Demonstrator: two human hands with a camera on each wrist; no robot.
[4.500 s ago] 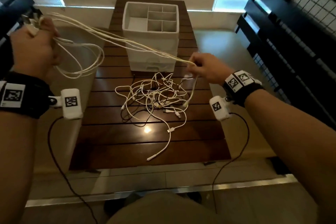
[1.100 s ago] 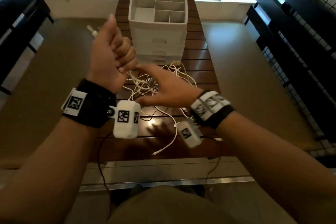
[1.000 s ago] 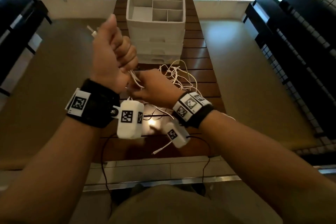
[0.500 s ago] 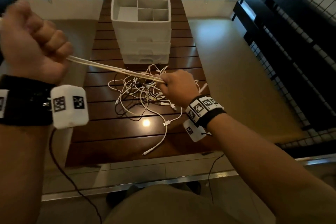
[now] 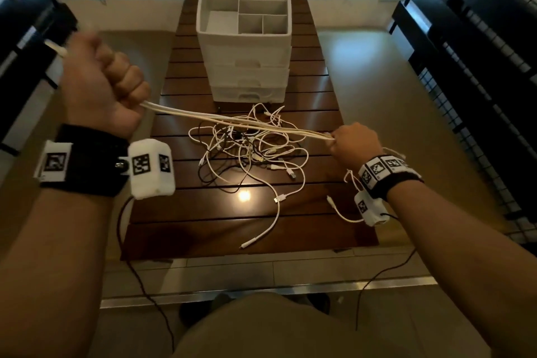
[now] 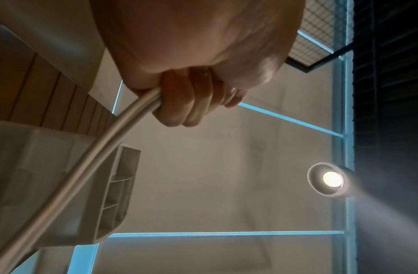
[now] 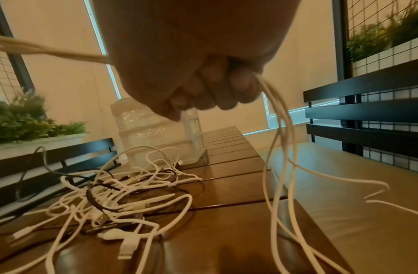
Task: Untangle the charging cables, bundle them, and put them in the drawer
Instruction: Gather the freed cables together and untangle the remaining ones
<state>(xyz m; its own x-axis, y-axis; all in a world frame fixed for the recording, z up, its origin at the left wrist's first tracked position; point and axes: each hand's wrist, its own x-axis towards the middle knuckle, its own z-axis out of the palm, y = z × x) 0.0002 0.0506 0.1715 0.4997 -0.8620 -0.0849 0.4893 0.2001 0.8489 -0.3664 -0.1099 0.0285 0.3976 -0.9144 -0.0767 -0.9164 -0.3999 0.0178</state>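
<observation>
Left hand (image 5: 100, 87) fisted on white cable strands (image 5: 232, 120); right hand (image 5: 353, 141) grips far end. Advise even tension, clear of tangle (image 5: 247, 151).

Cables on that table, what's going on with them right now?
The left hand and right hand each grip an end of a group of white cables, stretched between them above the wooden table. A tangled pile of cables lies beneath. The white drawer unit's drawers are shut.
</observation>
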